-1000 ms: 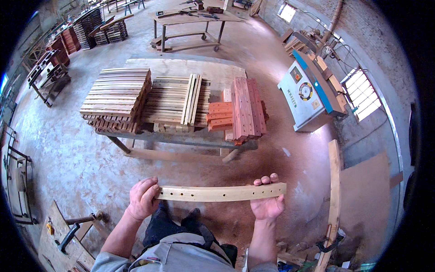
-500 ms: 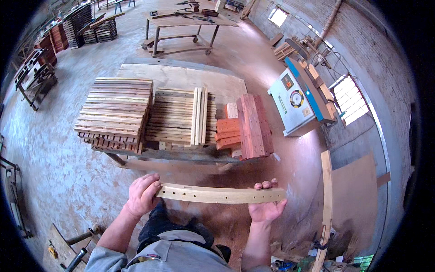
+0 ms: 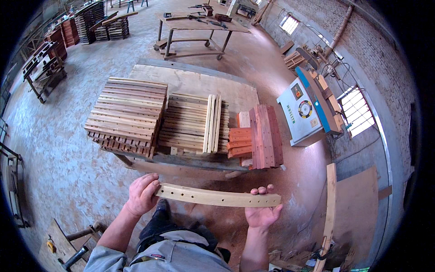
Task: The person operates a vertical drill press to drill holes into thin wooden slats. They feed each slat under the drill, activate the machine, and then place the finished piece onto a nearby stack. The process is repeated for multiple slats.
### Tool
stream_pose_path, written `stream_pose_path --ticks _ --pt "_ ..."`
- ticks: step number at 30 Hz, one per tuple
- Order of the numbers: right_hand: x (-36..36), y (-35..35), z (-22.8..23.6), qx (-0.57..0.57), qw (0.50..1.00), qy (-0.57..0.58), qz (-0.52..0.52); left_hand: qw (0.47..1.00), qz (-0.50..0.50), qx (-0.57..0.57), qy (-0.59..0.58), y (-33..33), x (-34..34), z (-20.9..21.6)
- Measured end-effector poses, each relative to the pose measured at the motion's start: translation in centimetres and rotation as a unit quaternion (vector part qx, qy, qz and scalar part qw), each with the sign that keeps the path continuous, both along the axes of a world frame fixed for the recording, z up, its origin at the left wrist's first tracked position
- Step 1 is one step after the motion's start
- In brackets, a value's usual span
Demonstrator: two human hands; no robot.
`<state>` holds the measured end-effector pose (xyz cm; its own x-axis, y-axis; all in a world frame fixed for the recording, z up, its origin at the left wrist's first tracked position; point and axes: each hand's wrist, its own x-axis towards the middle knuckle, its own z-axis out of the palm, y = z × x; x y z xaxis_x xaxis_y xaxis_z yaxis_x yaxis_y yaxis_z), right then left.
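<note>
A pale wooden slat (image 3: 213,197) with a row of drilled holes lies crosswise in front of my body, held at both ends. My left hand (image 3: 144,195) grips its left end, thumb on the near face and fingers over the top. Near the right end, my right hand (image 3: 262,209) supports it from beneath, palm up, with fingertips curled over the far edge. Beyond it, a low table (image 3: 195,79) bears a tall stack of drilled slats (image 3: 127,109), a lower stack of pale slats (image 3: 186,124) and reddish wooden pieces (image 3: 265,136).
A blue and grey machine (image 3: 306,109) stands at the right, near the brick wall. Farther back is a wheeled workbench (image 3: 204,25) with tools. A long upright board (image 3: 328,208) rises at my right. At the lower left sits a wooden bench with a handled tool (image 3: 74,258).
The view has shifted, so the table and machine appear farther right and slightly lower. Both hands keep hold of the slat, which tilts a little more downward at its right end.
</note>
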<state>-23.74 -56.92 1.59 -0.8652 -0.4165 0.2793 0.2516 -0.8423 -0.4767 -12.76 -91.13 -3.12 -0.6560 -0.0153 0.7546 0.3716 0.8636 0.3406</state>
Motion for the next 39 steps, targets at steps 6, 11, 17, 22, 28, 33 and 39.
stream_pose_path --ticks 6,11,17,22,28,33,39 --pt "0.3 2.3 -1.3 -0.011 1.0 -0.009 0.001 1.0 0.013 0.0 0.005 2.3 0.6 -0.3" --pt "0.8 3.5 -1.6 -0.014 0.999 -0.043 0.007 1.0 0.014 -0.008 -0.025 3.6 1.9 -0.4" --pt "0.6 4.8 -2.2 -0.001 0.994 -0.103 -0.035 0.959 -0.061 0.111 -0.252 5.6 2.4 2.2" --pt "-0.3 5.2 -3.0 0.072 0.985 -0.138 -0.075 0.706 -0.134 0.607 -0.34 6.6 3.9 0.9" --pt "-1.4 3.7 -3.0 0.123 0.987 -0.095 -0.05 0.576 -0.069 0.777 -0.245 5.9 2.1 1.2" --pt "-2.0 2.8 -3.6 0.16 0.982 -0.092 -0.032 0.577 -0.037 0.782 -0.234 5.4 1.6 1.2" --pt "-2.5 2.4 -3.8 0.169 0.98 -0.101 -0.012 0.566 -0.014 0.793 -0.224 5.4 1.3 1.2"
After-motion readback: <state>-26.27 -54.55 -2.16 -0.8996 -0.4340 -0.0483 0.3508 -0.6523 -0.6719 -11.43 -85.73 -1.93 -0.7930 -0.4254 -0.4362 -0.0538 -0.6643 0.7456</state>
